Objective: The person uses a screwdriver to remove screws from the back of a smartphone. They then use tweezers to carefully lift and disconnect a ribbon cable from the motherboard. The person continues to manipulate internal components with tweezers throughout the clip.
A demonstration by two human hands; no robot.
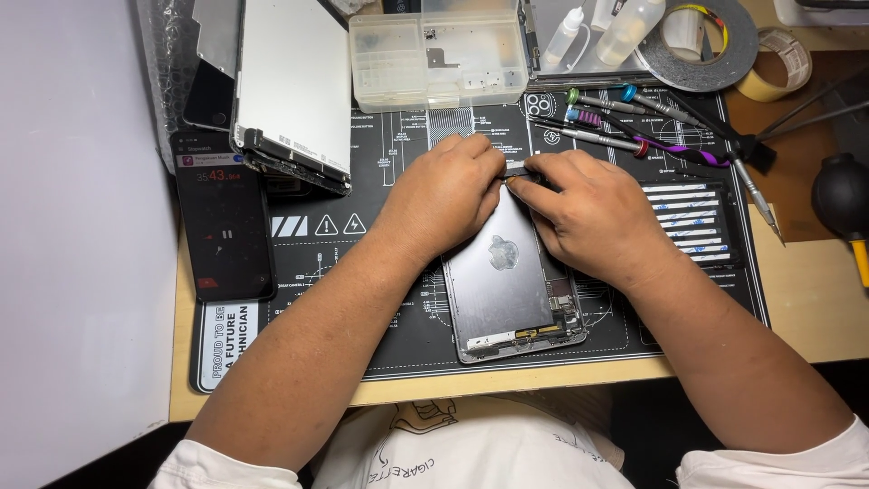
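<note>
I'm working at the far end of the grey metal tablet shell [507, 272], lying mid-mat on the black repair mat [362, 263]. My left hand [448, 195] presses it down, fingers curled; my right hand [593, 213] pinches a small dark part at that edge. Next needs a steady, fine pull, I judge.

Light wooden desk [815, 299], pale wall [81, 226] at left, dim lighting

Grey tablet shell [507, 290], seemingly gutted, flat
</note>
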